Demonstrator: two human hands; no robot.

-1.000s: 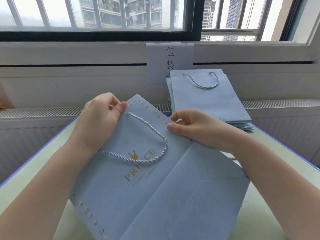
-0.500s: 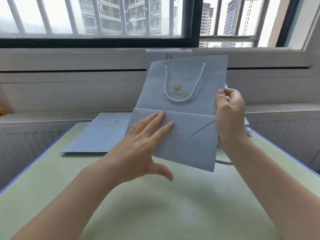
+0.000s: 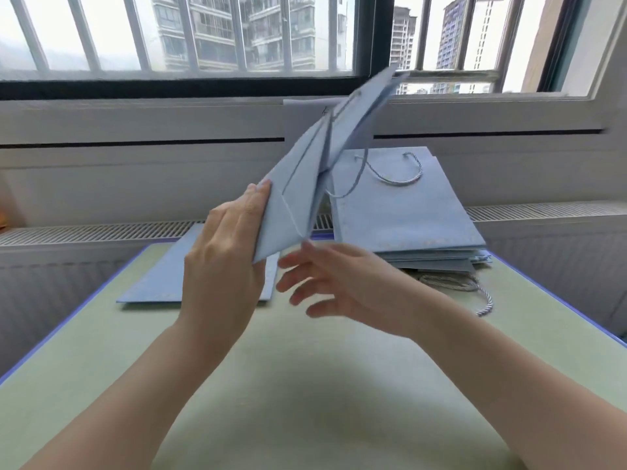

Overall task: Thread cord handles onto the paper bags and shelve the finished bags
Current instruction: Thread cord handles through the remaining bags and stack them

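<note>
Head view shows the left hand (image 3: 224, 266) grasping a folded blue paper bag (image 3: 305, 184) by its lower edge at centre frame, tilted up toward the window. The right hand (image 3: 342, 283) hovers just below it, fingers spread and released, holding nothing. A stack of finished bags (image 3: 407, 218) lies at centre right, a flat bag (image 3: 163, 279) at centre left, loose cords (image 3: 454, 286) beneath the stack. Thin card like this looks light and stiff yet creasable; gripping at the folded base or edges probably suits it best.
</note>
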